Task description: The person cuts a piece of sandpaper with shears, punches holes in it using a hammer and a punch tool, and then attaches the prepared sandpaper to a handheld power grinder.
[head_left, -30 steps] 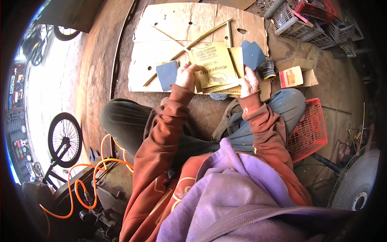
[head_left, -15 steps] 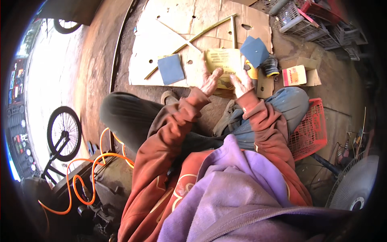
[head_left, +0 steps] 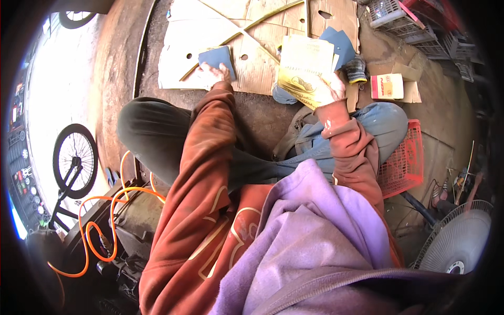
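Note:
My left hand (head_left: 216, 75) rests over the near edge of a square dark-blue sheet (head_left: 214, 55), which lies flat on the cardboard. Its fingers are spread and slightly curled. At the right, my right hand (head_left: 333, 87) grips yellow printed paper sheets (head_left: 308, 55) by their right side, thumb on top, the near part bending toward me. More blue sheets (head_left: 344, 44) lie fanned behind the yellow paper, which partly covers them. Thin brass-coloured strips (head_left: 262, 22) cross on the cardboard (head_left: 184, 37) beyond my hands.
A dark glove with a yellow edge (head_left: 357, 71) and a small red-and-yellow carton (head_left: 387, 87) lie to the right. Crates (head_left: 404, 26) stand at the far right. A red basket (head_left: 401, 163) and a fan (head_left: 455, 244) are beside me; an orange hose (head_left: 86, 231) loops at left.
My left hand has left the yellow paper and moved left onto the single blue sheet. My right hand has shifted the yellow paper to the right, partly over the fanned blue sheets.

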A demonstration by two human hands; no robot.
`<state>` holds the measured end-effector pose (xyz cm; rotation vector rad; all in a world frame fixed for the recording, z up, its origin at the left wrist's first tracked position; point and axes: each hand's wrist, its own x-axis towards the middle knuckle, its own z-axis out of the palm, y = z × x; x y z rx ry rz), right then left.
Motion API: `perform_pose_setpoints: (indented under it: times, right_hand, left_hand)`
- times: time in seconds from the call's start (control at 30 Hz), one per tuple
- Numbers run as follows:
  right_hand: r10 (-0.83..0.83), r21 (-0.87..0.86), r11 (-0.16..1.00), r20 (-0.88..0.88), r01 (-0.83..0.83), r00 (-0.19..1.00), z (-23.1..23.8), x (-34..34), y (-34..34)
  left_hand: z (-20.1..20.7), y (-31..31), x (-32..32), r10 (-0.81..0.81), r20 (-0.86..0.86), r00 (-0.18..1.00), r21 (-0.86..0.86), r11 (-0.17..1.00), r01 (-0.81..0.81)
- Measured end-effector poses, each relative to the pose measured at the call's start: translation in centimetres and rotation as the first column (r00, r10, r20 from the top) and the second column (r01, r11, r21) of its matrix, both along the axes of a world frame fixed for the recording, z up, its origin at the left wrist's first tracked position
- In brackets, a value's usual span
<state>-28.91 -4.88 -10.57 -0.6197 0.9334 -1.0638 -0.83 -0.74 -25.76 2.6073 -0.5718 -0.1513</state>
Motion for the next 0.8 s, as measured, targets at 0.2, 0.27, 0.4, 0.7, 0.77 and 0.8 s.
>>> perform_pose_setpoints:
  times: [0.2, 0.27, 0.4, 0.7, 0.77, 0.8]
  right_hand:
    - [-0.028, 0.188, 0.982, 0.14, 0.002, 0.99, -0.2, -0.6, -0.6]
    - [0.031, 0.101, 0.994, 0.028, -0.034, 0.999, -0.7, -0.7, -0.4]
    - [0.053, 0.119, 0.991, 0.045, -0.058, 0.998, -0.5, 0.5, -0.4]
    - [0.196, -0.148, 0.958, -0.292, -0.247, 0.936, -2.8, 0.4, -0.2]
    - [0.23, -0.236, 0.901, -0.455, -0.365, 0.86, -2.4, 0.7, -0.1]
    - [0.226, -0.237, 0.902, -0.454, -0.361, 0.862, -2.0, 0.8, -0.1]
  left_hand:
    - [3.3, -1.8, -2.2, -0.125, -0.195, 0.973, 0.261, 0.95, 0.174]
    - [2.6, -2.0, -2.7, -0.12, -0.183, 0.976, 0.283, 0.944, 0.17]
    - [1.7, -0.7, -1.2, -0.141, -0.195, 0.971, 0.289, 0.937, 0.194]
    - [0.2, 0.4, 1.7, -0.152, -0.185, 0.971, 0.031, 0.987, 0.16]
    - [0.8, 0.6, 2.8, -0.06, -0.212, 0.976, -0.126, 0.991, 0.033]
    - [2.2, -0.4, 2.1, 0.004, -0.324, 0.946, -0.379, 0.916, -0.134]
